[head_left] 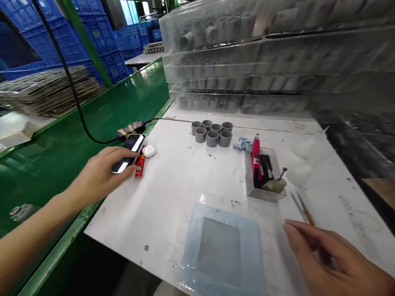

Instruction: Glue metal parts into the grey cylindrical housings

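By the table's (164, 211) left edge, the left hand (98, 174) has fingers apart over a phone (134, 142), while the right hand's (342, 276) fingertips touch.

Over there, a lone head-worn camera looks forward and down from close above the white table (165, 199), past the near right hand (343, 276), to the far stacked trays (224, 72).

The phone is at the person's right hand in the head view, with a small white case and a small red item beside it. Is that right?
Not quite: the head view shows the phone at the person's left hand, not the right hand. The small white case and small red item are beside the phone, as you said.
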`<action>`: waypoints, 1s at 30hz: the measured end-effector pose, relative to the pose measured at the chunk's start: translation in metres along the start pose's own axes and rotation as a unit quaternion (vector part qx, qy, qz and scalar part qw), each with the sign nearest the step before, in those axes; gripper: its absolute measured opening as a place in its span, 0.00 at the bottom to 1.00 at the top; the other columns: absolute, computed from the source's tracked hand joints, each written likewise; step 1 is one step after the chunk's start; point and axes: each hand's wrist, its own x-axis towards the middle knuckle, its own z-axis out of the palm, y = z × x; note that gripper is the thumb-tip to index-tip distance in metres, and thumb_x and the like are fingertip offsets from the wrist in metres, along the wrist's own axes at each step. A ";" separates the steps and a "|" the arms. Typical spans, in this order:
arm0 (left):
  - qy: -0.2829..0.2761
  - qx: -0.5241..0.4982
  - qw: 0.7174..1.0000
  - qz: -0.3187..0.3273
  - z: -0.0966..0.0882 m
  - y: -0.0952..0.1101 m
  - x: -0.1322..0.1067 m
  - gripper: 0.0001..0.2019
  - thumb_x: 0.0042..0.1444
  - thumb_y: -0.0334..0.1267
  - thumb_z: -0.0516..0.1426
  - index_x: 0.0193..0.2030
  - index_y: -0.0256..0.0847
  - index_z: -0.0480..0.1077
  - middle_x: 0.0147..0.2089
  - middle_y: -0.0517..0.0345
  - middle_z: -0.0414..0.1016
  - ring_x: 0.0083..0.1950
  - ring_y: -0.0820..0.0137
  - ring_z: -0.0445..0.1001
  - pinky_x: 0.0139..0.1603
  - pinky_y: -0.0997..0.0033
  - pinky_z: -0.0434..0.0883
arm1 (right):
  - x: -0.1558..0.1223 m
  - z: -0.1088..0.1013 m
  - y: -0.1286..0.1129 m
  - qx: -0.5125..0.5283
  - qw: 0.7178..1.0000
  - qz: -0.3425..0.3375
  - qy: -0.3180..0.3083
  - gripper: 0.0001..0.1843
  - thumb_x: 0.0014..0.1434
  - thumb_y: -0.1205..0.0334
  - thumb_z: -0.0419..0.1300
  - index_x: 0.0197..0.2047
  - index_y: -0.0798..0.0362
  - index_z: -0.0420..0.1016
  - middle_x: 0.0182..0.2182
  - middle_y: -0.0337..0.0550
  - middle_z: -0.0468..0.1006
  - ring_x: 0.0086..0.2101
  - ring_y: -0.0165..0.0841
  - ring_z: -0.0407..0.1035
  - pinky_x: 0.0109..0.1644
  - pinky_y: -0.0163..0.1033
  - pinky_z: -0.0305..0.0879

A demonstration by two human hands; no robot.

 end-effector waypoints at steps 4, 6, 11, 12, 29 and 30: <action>0.003 -0.064 0.992 0.110 0.062 0.066 0.081 0.13 0.69 0.43 0.58 0.56 0.44 0.77 0.58 0.52 0.77 0.60 0.59 0.76 0.64 0.55 0.74 | 0.003 -0.006 -0.003 0.029 0.999 -0.027 -0.024 0.12 0.71 0.47 0.62 0.43 0.43 0.84 0.37 0.37 0.81 0.30 0.47 0.76 0.36 0.49 0.70; 0.019 -0.069 0.989 0.128 0.089 0.084 0.120 0.15 0.68 0.40 0.61 0.58 0.40 0.75 0.60 0.48 0.75 0.62 0.56 0.73 0.64 0.49 0.73 | 0.003 -0.007 -0.005 0.039 0.999 -0.023 -0.010 0.12 0.71 0.50 0.62 0.43 0.45 0.84 0.35 0.37 0.80 0.28 0.45 0.74 0.35 0.47 0.69; 0.042 -0.084 0.986 0.136 0.113 0.101 0.163 0.09 0.67 0.39 0.61 0.50 0.37 0.77 0.67 0.45 0.68 0.69 0.50 0.65 0.71 0.40 0.64 | 0.004 -0.007 -0.009 0.078 0.996 -0.033 0.000 0.10 0.72 0.54 0.63 0.43 0.47 0.84 0.35 0.40 0.80 0.28 0.45 0.72 0.31 0.45 0.67; 0.041 -0.094 0.985 0.135 0.110 0.102 0.159 0.08 0.67 0.39 0.61 0.47 0.37 0.78 0.69 0.44 0.67 0.71 0.49 0.63 0.72 0.39 0.61 | 0.005 -0.008 -0.010 0.092 0.995 -0.032 0.000 0.09 0.73 0.55 0.63 0.43 0.47 0.84 0.36 0.41 0.81 0.28 0.45 0.72 0.31 0.46 0.67; -0.273 -0.571 0.754 -0.178 0.077 0.135 -0.045 0.28 0.55 0.52 0.71 0.60 0.51 0.72 0.43 0.58 0.84 0.44 0.66 0.79 0.49 0.71 0.76 | 0.122 0.014 0.043 0.166 0.984 0.029 -0.051 0.12 0.63 0.57 0.67 0.47 0.54 0.79 0.45 0.53 0.82 0.47 0.55 0.77 0.54 0.55 0.76; -0.278 -0.589 0.735 -0.187 0.078 0.136 -0.047 0.29 0.54 0.49 0.73 0.61 0.50 0.71 0.44 0.57 0.84 0.45 0.66 0.79 0.51 0.71 0.77 | 0.120 0.011 0.040 0.175 0.984 0.027 -0.033 0.11 0.65 0.57 0.66 0.48 0.54 0.79 0.44 0.52 0.82 0.47 0.54 0.78 0.53 0.54 0.77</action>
